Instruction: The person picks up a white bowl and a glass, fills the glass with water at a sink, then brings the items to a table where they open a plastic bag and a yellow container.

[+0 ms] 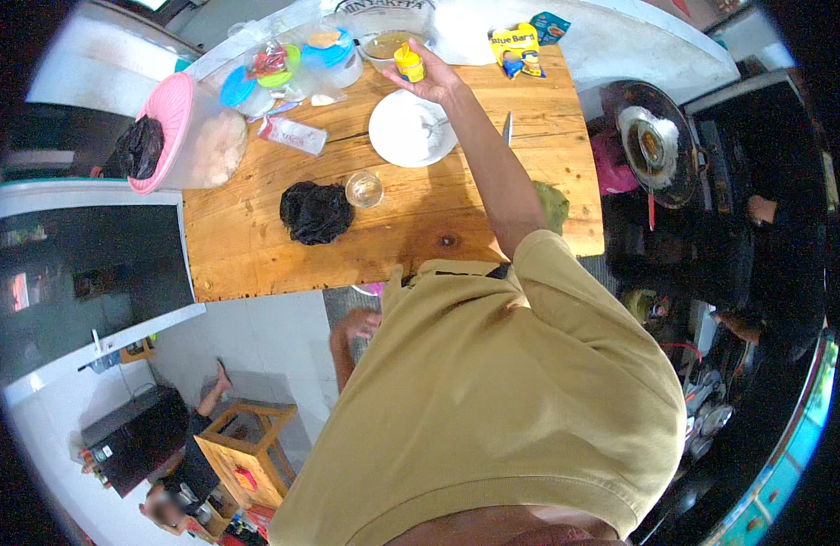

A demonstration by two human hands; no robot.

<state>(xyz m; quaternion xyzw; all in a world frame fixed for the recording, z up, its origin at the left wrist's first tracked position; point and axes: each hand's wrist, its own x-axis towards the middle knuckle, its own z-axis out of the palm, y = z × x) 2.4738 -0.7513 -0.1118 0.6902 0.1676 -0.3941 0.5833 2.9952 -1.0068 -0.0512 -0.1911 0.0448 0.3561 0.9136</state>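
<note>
My right hand [428,76] reaches over the far part of a wooden table [406,228] and holds a small yellow plastic bottle [410,65]. Just below it lies a white plate [412,130]. Behind it stands a bowl [380,46] with a yellowish content. A knife [507,128] lies right of the plate, partly behind my forearm. Nearer to me are a clear glass [364,190] and a black plastic bag [316,213], close together. My left hand [362,323] hangs below the table's near edge, beside my shirt, blurred; whether it holds anything is unclear.
Lidded tubs [338,65], a printed packet [292,135] and a pink-lidded container [166,130] stand left. A yellow margarine pouch [517,51] lies at the back right. A dark pan [686,164] is at the right. Another person [171,501] is at the lower left near a wooden stool [246,454].
</note>
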